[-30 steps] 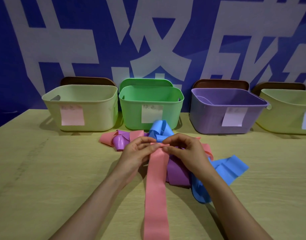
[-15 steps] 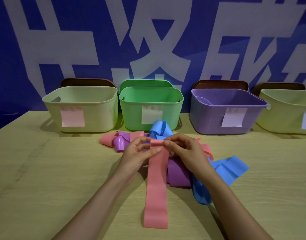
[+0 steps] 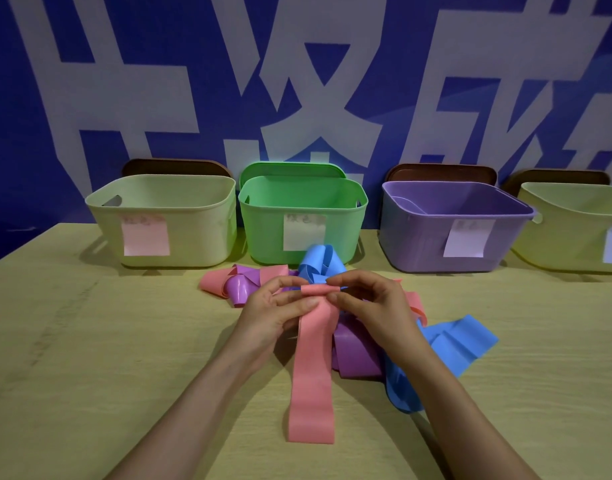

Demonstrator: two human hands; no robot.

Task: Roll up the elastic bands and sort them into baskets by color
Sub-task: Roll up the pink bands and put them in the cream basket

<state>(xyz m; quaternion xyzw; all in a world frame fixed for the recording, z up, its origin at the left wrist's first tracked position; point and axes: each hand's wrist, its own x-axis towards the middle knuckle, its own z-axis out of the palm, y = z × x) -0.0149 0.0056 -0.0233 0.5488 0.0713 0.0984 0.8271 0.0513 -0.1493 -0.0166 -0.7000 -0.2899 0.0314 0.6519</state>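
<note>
Both hands are up at the far end of the pink band (image 3: 313, 368), and the roll is under way. The left hand (image 3: 273, 317) pinches one side of the little curl between thumb and bent fingers. The right hand (image 3: 373, 306) pinches the other side, fingertips tucked in tight on it. Now look at the tail: a second ago it ran off the bottom of the view, half a second ago its end had just come into sight, and now it lies a touch further up the table (image 3: 89, 341), flat and pointing straight back at the person. So the band is being wound in, turn by turn, though the curl is small and most of the length is yet to go. Behind the hands the pile (image 3: 242, 285) sits where it was, with a blue band (image 3: 460, 344), a purple band (image 3: 356, 355) and more pink, all loose, so I judge this early work. Once rolled, my guess is it goes to the cream basket (image 3: 200, 230) at far left, the one with the pink note, though the writing on that note is too faint to read.
</note>
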